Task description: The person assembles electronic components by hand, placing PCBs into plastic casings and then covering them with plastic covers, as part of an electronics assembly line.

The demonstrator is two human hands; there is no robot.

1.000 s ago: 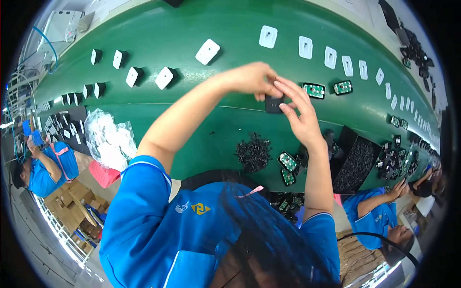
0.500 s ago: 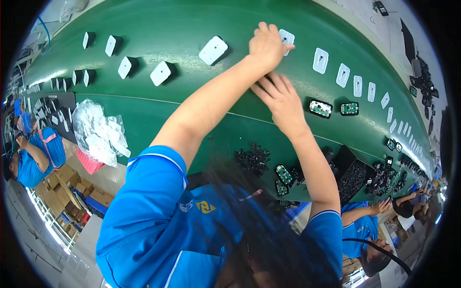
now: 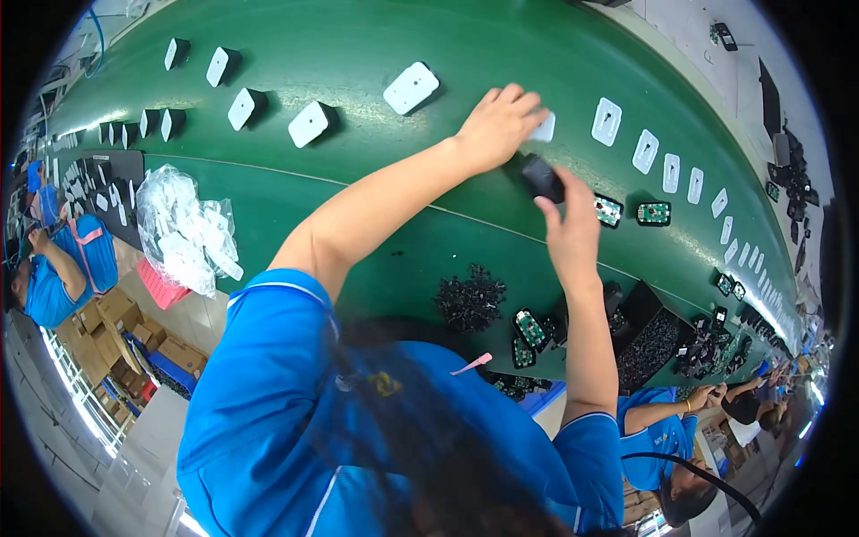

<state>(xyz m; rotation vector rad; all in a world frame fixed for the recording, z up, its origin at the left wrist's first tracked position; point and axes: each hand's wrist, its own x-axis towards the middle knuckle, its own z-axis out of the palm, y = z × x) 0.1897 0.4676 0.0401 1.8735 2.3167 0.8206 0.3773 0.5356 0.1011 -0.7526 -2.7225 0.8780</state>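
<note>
One black casing (image 3: 541, 177), two hands

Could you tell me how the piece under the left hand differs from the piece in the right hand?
The white cover is pale and flat, lying on the green belt; the black housing is dark, boxier and lifted off it. The left hand rests on the cover from above; the right hand pinches the housing at its fingertips. Both are small moulded parts.
</note>
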